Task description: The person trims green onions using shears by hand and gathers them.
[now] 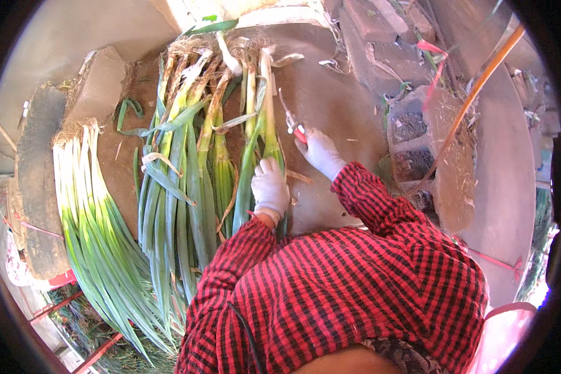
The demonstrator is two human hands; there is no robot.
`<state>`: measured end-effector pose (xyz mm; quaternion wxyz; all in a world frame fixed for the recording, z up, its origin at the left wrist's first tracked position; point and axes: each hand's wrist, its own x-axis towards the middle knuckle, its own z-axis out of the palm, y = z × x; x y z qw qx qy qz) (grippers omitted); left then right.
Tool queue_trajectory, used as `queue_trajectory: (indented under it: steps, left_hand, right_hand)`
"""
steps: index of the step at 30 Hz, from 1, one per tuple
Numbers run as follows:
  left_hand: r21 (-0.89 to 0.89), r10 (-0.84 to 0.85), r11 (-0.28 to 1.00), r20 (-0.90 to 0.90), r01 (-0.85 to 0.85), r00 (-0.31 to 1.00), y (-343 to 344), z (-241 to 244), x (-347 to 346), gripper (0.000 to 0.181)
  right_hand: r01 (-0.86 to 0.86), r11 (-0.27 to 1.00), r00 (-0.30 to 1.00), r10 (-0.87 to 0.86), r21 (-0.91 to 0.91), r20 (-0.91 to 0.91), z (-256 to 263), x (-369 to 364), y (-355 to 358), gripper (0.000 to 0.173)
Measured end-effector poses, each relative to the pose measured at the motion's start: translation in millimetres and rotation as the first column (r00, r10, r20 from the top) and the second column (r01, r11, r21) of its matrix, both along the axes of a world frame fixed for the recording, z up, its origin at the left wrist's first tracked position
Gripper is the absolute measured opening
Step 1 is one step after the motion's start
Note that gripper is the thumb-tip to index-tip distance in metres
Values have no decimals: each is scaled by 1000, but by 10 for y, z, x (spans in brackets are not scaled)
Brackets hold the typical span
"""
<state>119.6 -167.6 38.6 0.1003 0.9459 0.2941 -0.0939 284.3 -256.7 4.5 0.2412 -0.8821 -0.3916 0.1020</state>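
Note:
My left hand [270, 187], in a white glove, is closed around the upper leaves of a large green onion [266, 107], whose pale stem and roots point away from me. In my right hand [321, 148], also gloved, is a small red-handled knife [300, 133] with a thin blade. The blade is beside the onion's stem with a slight gap. Left of my left hand lies a heap of untrimmed green onions [182, 149] with brown outer leaves and matted roots. Farther left is a row of cleaned green onions [86, 187] with white stems.
Bricks [409, 117] and a long slab [453, 163] stand on the right, crossed by an orange-brown rod [477, 84]. A dark weathered board [42, 182] and a brick [98, 84] edge the left side. Leaf scraps [131, 112] lie on the brown work surface [332, 103].

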Motion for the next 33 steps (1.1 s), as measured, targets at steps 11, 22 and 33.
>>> queue_trajectory:
  steps: [11,22,33]
  left_hand:
    - [-375,202,906,-26,-197,979,359,-128,396,92]
    - [-688,71,720,208,94,976,-166,101,162,73]
    - [-169,-33,982,304,88,952,119,212,-1197,74]
  right_hand:
    - [-19,999,997,17,-38,-73,318,-524,-542,40]
    - [204,973,973,-213,-106,-85,749,-298,-682,49]
    - [-130,987,990,124,-96,-65,862,-1478,-580,66]
